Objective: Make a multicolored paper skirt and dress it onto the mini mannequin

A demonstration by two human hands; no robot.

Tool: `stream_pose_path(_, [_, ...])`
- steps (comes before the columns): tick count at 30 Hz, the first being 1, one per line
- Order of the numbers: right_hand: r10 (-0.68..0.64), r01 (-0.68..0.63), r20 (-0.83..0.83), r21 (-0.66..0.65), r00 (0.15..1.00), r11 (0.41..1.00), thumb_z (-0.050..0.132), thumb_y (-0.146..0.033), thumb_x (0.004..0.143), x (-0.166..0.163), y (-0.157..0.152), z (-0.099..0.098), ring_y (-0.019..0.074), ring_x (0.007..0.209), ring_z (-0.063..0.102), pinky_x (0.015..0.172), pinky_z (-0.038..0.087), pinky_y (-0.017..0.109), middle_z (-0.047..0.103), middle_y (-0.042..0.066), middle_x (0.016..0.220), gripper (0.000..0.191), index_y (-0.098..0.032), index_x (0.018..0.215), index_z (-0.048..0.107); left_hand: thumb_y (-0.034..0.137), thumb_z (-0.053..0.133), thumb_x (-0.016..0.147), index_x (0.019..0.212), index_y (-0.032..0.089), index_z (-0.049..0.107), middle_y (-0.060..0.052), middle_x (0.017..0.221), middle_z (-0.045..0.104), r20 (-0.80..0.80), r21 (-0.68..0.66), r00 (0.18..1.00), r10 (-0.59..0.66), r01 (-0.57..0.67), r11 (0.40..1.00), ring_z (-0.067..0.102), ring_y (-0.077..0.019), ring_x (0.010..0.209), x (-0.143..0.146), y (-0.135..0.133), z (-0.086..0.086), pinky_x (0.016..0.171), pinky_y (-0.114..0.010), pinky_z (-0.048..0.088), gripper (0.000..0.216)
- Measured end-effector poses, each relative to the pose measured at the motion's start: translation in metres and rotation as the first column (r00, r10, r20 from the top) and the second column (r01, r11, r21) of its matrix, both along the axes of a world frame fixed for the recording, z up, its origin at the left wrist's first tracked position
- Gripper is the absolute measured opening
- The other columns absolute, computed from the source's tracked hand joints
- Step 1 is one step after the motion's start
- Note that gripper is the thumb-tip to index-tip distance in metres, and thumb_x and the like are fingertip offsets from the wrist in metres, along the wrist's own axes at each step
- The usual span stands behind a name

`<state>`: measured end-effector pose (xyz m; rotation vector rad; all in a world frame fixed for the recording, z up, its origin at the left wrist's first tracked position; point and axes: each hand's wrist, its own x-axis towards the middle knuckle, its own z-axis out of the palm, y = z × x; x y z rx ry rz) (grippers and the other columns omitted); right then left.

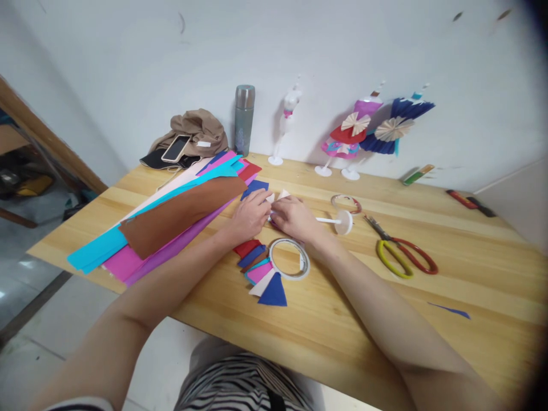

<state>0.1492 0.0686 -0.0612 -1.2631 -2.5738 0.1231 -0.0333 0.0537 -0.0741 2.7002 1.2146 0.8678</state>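
Note:
A small white mannequin stand lies on its side, its round base pointing right. Around its body end, my right hand is closed. My left hand is closed at the same end, fingertips close to the right ones; the fingers hide most of the body. A pale pointed scrap sticks up between the hands. Below them lies a roll of double-sided tape, with a fan of coloured paper pieces along its left side. A blue sheet is just behind my left hand.
Coloured sheets cover the left side. Behind stand a flask, a bare mannequin and two dressed ones. Scissors, a clear ring-shaped roll, a green cutter and a blue scrap lie right.

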Motion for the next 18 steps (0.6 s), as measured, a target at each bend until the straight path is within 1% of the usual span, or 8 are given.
stream_pose_path(8, [-0.026, 0.025, -0.02, -0.023, 0.999, 0.999, 0.053, -0.016, 0.086, 0.0, 0.001, -0.002, 0.0288, 0.11, 0.059, 0.097, 0.04, 0.041, 0.074, 0.011, 0.111, 0.031, -0.016, 0.11, 0.072, 0.009, 0.046, 0.09, 0.084, 0.014, 0.064, -0.017, 0.138, 0.057, -0.022, 0.009, 0.999, -0.044, 0.045, 0.999, 0.046, -0.0298, 0.136, -0.002, -0.002, 0.006, 0.113, -0.051, 0.042, 0.02])
stream_pose_path(13, [-0.029, 0.028, -0.031, -0.029, 0.999, 0.999, 0.053, -0.016, 0.087, 0.0, 0.002, -0.002, 0.0285, 0.11, 0.06, 0.097, 0.04, 0.04, 0.074, 0.01, 0.111, 0.03, -0.018, 0.109, 0.072, 0.011, 0.045, 0.092, 0.085, 0.013, 0.065, -0.019, 0.138, 0.057, -0.056, 0.021, 0.993, -0.106, 0.107, 0.994, 0.047, -0.0298, 0.136, -0.003, -0.001, 0.011, 0.114, -0.051, 0.04, 0.021])
stream_pose_path(15, [-0.03, 0.029, -0.035, -0.03, 0.999, 0.999, 0.052, -0.017, 0.088, 0.0, 0.002, -0.002, 0.0282, 0.11, 0.06, 0.097, 0.04, 0.04, 0.074, 0.01, 0.112, 0.029, -0.018, 0.108, 0.073, 0.011, 0.047, 0.09, 0.08, 0.014, 0.065, -0.017, 0.141, 0.056, -0.07, 0.011, 0.988, -0.135, 0.136, 0.991, 0.045, -0.0308, 0.139, -0.005, 0.001, 0.013, 0.115, -0.052, 0.039, 0.021])
stream_pose_path(18, [-0.036, 0.034, -0.039, -0.032, 0.999, 0.999, 0.051, -0.017, 0.088, -0.001, 0.002, -0.001, 0.0281, 0.109, 0.06, 0.097, 0.041, 0.041, 0.074, 0.01, 0.112, 0.029, -0.018, 0.107, 0.073, 0.009, 0.054, 0.084, 0.069, 0.015, 0.063, -0.014, 0.146, 0.053, -0.094, -0.023, 0.983, -0.156, 0.154, 0.988, 0.035, -0.0359, 0.145, -0.01, 0.005, 0.013, 0.115, -0.057, 0.036, 0.018])
